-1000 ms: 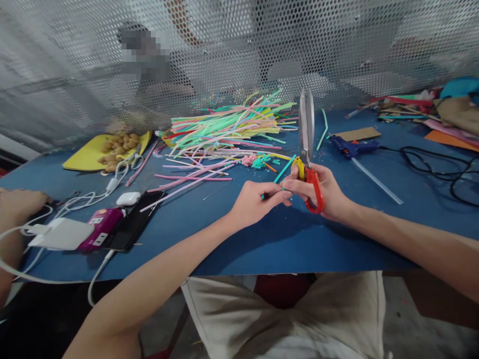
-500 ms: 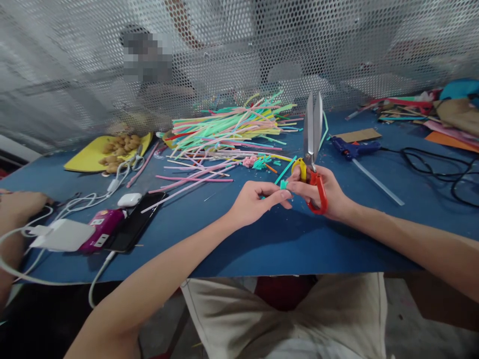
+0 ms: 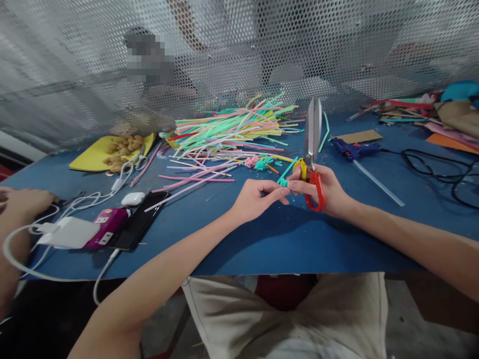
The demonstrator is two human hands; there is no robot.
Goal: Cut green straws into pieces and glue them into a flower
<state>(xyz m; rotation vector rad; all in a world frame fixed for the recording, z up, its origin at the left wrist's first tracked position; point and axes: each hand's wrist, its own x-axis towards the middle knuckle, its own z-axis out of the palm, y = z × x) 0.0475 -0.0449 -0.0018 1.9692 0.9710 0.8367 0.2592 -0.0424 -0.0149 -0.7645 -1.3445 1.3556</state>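
Between my fingertips is a small teal piece. My left hand pinches it from the left, thumb and forefinger closed on it. The fingertips of my right hand touch its right side. Scissors with a red and a yellow handle hang on my right hand, blades pointing up and slightly apart. Just behind the hands lie a teal stick, short teal cut pieces and a pink cluster.
A heap of coloured sticks lies at the back. Left are a black phone, a purple box, white cables and another person's hand. A blue glue gun lies right, a perforated metal screen behind.
The view has shifted slightly, so the table things on the left appear a little further right. The teal piece stays between my fingertips, with the scissors still in my right hand.
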